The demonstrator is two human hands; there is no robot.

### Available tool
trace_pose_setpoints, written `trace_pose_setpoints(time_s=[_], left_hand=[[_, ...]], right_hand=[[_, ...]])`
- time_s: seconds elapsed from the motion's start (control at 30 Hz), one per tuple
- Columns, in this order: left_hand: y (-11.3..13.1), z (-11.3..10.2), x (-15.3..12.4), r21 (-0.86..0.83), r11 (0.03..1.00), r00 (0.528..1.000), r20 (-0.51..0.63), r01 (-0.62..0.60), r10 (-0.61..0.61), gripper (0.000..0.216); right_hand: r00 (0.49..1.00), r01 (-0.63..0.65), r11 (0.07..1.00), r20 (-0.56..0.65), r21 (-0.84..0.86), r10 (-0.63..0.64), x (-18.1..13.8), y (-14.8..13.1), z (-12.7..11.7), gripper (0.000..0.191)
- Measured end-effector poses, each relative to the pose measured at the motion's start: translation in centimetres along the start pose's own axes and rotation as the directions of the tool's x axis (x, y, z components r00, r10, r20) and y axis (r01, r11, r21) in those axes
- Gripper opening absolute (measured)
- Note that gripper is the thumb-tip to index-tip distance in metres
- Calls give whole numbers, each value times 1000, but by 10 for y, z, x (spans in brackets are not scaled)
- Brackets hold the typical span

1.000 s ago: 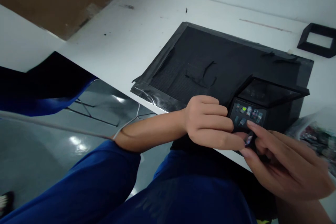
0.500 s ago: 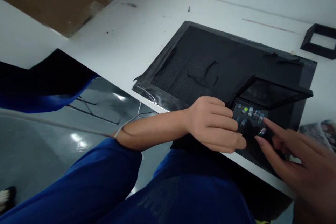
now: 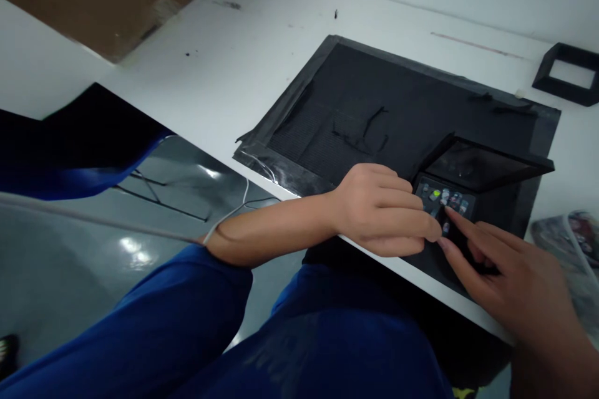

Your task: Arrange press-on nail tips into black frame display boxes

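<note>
At the near part of the open box (image 3: pixel 475 182), a small piece (image 3: pixel 446 226) sits between thumb and forefinger of the right hand (image 3: pixel 512 271), grip unclear; the left hand (image 3: pixel 386 215) is curled beside it, hold hidden. Handling it seems the step, wanting a steady touch.

No text, label, brand, number or sign can be read. A pale patch at the bottom centre, on the blue clothing (image 3: pixel 285 355), looks like print, but it is too faint and smeared to make out. Around the middle of the frame, the dark strokes (image 3: pixel 374 115) on the black mat (image 3: pixel 412 81) form no legible letters. Any lettering on the small pieces (image 3: pixel 435 195) right of centre is too tiny to tell.
</note>
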State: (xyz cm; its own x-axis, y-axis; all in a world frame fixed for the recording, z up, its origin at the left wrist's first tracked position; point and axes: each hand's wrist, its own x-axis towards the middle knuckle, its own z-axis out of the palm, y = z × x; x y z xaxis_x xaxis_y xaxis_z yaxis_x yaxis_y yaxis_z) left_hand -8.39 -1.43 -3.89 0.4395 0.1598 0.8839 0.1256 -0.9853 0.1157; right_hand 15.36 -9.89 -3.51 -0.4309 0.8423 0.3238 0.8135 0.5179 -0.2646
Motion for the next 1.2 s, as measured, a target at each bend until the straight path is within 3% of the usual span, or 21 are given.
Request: trace_pose_setpoints(time_s=[0.7,0.87,1.03,1.2], left_hand=[[5,7,6,-28,984,984,-2,177,-177,17],[6,3,6,-65,992,994,17,112,-111,16],[4,1,7,-92,994,998,-2,62,-62,15],[5,1,5,-97,992,996,-29,86,-89,15]], right_hand=[[999,-14,998,-49,-64,11,4,-4,4,39],[996,40,994,-79,-106,-48,1,-4,3,36],[996,16,1000,-85,-4,-16,-2,-5,2,32],[996,-14,998,-91,64,20,-4,-7,0,25]])
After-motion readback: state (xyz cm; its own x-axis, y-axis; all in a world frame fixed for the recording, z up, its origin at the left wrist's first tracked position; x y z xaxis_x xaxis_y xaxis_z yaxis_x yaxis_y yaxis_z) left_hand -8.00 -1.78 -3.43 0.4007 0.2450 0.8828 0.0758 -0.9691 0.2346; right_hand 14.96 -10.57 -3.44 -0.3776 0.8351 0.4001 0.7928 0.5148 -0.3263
